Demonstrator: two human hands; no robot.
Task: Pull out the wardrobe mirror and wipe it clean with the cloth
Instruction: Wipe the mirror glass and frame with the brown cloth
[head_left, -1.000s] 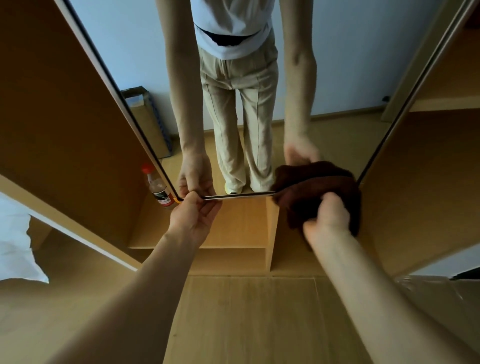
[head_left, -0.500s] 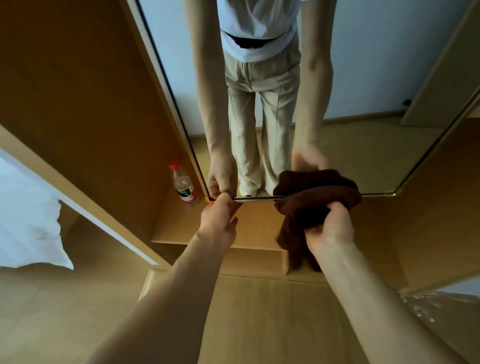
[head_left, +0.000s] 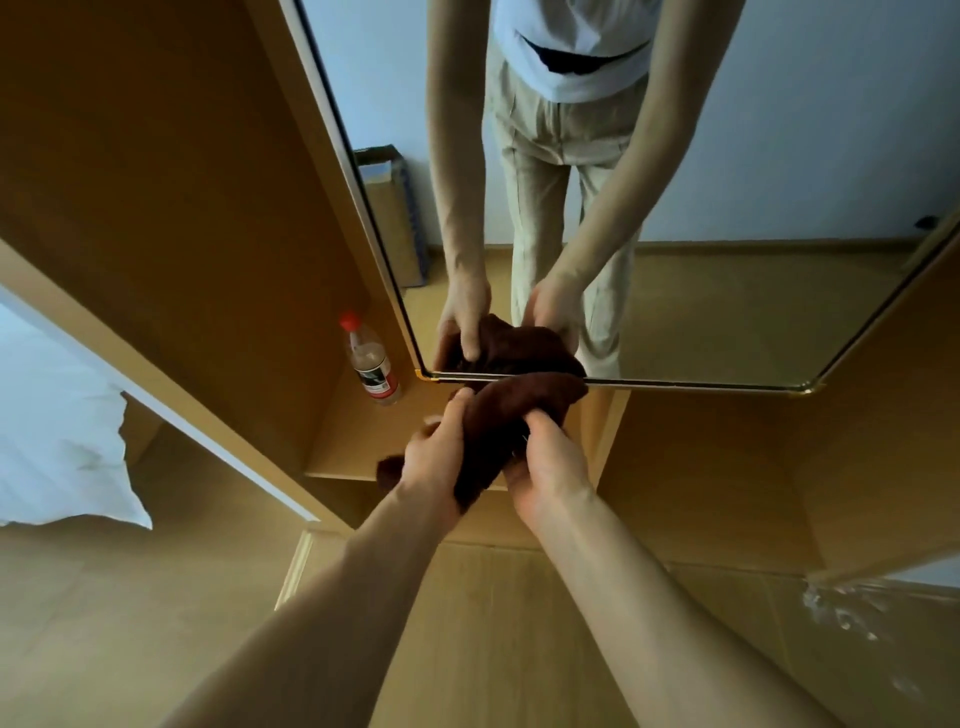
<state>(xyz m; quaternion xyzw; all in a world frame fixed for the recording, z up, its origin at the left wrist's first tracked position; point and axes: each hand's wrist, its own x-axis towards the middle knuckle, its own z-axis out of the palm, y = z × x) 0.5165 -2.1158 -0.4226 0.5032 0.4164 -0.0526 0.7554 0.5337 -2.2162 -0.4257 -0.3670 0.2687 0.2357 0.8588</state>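
The wardrobe mirror (head_left: 753, 291) stands out in front of the open wardrobe, its gold-trimmed bottom edge just beyond my hands. It reflects a person's legs, arms and hands. A dark brown cloth (head_left: 498, 415) is bunched right below that bottom edge. My left hand (head_left: 436, 452) grips the cloth from the left, fingers curled over its top. From the right, my right hand (head_left: 545, 462) holds the same cloth with the thumb pressed into it. Neither hand touches the mirror frame.
A clear plastic bottle with a red cap (head_left: 370, 361) stands on the wardrobe shelf (head_left: 353, 441) left of the mirror's corner. White bedding (head_left: 57, 441) lies at far left. The wardrobe side panel (head_left: 156, 182) rises on the left, wooden floor (head_left: 493, 623) below.
My left hand has let go of the mirror's bottom edge and moved right to grip the cloth together with my right hand. The view has shifted left along the mirror.
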